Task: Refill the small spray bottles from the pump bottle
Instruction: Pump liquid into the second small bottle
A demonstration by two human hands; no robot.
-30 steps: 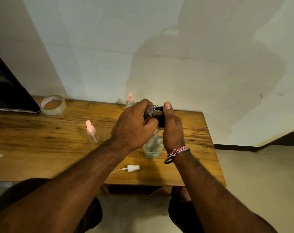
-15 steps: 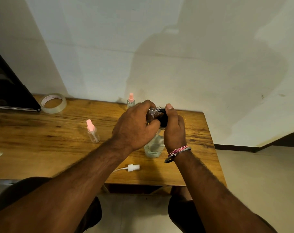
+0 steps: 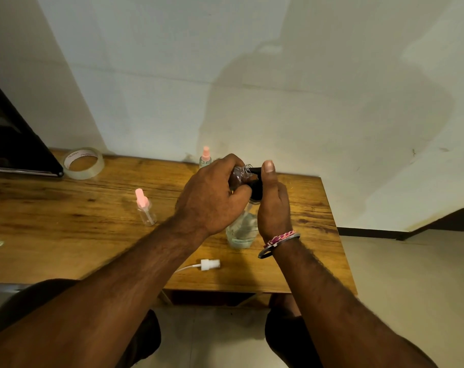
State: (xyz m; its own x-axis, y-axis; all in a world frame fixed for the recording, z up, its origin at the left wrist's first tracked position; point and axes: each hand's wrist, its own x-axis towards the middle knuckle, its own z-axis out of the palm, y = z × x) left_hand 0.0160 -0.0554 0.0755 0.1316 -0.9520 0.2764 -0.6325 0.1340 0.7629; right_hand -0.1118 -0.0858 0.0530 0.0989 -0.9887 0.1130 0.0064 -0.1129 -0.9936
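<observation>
1. Where writing is concerned, only the tape roll [image 3: 83,163] carries print, on its inner core; it is too small to read.
2. Left hand [image 3: 212,197] grips a small clear vial [image 3: 242,174], uncapped, tilted with its threaded mouth toward the black pump head [image 3: 256,181].
3. Right hand [image 3: 274,205] is wrapped round the pump head, thumb laid on top at the spout. Whether mouth and spout touch cannot be told.
4. Pump bottle [image 3: 242,229]: clear, rounded body, holding clear liquid, standing upright on the table [image 3: 66,235] directly below both hands, near the right end.
5. Two further spray bottles, both clear with pink caps: one [image 3: 145,207] stands left of the hands; the other [image 3: 206,157] stands at the back edge by the wall, partly behind the left hand.
6. White sprayer top [image 3: 210,264] with thin dip tube lies on its side near the front edge, apart from all bottles.
7. Table is wood, visible grain, glossy finish.
8. Tape roll is translucent, lying flat at back left, beside a dark flat panel [image 3: 13,144].
9. Right wrist bears a pink woven band [image 3: 280,238] and a grey bangle.
</observation>
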